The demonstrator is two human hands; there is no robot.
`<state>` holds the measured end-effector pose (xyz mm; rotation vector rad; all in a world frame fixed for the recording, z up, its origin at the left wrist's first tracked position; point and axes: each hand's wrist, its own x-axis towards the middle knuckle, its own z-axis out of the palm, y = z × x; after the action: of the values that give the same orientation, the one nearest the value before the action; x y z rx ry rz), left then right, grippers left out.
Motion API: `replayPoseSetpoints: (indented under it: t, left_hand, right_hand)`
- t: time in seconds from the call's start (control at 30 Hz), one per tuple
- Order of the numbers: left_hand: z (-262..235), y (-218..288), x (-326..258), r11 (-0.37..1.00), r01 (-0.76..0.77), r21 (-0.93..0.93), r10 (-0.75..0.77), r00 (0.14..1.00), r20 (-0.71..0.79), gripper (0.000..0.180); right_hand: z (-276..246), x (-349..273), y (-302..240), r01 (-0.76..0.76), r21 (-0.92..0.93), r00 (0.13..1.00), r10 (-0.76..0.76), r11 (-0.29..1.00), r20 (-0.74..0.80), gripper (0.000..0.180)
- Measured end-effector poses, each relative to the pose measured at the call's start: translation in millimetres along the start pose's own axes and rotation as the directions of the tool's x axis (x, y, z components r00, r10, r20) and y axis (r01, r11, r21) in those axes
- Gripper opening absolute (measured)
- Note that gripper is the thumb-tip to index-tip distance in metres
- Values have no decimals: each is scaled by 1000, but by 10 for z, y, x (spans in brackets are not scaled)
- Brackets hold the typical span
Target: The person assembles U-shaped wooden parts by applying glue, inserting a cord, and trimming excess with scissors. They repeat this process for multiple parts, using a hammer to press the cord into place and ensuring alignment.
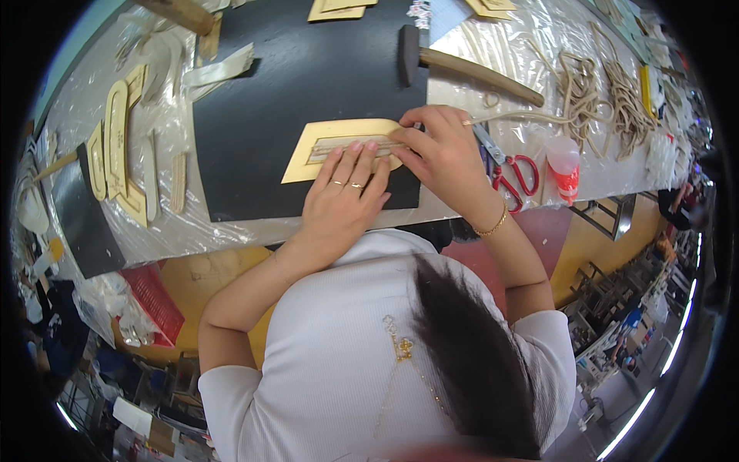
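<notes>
A pale yellow template (299, 164) with a long slot lies flat on the black board (246, 138); its left end is slanted. A beige fabric strip (329, 143) sits in the slot. My left hand (344, 192) rests on it, fingers stretched out and pressing the strip and the template's lower edge. At the template's right end, my right hand (446, 154) has thumb and forefinger pinched on a thin beige cord (531, 115). The cord trails rightward from behind this hand. My fingers partly hide the strip and the pinched part of the cord.
A hammer (477, 73) lies across the board's upper right edge. Red-handled scissors (508, 171), a red-and-white bottle (564, 168) and coiled cord (583, 92) are to the right. More yellow templates (117, 138) and fabric strips (179, 183) lie left on the plastic-covered table (181, 237).
</notes>
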<state>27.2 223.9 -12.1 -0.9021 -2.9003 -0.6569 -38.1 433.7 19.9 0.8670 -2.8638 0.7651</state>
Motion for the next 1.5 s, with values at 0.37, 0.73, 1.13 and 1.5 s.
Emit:
replayPoseSetpoints:
  t: [0.37,0.73,1.13,1.5]
  left_hand:
    - [-352,-381,606,986,162,-50,-153,979,138,54]
    - [-498,-473,950,535,667,-519,-190,693,695,38]
    - [-645,-253,1133,226,733,-641,2,658,753,41]
    - [-619,-216,1179,262,693,-671,-78,709,701,37]
  right_hand:
    - [-517,-1392,449,-572,-328,778,624,752,73,53]
    - [-764,-1486,200,-698,94,716,693,710,82,51]
    - [-542,-1359,139,-675,610,735,452,415,506,64]
    - [-551,-817,-69,-423,237,905,419,875,70,73]
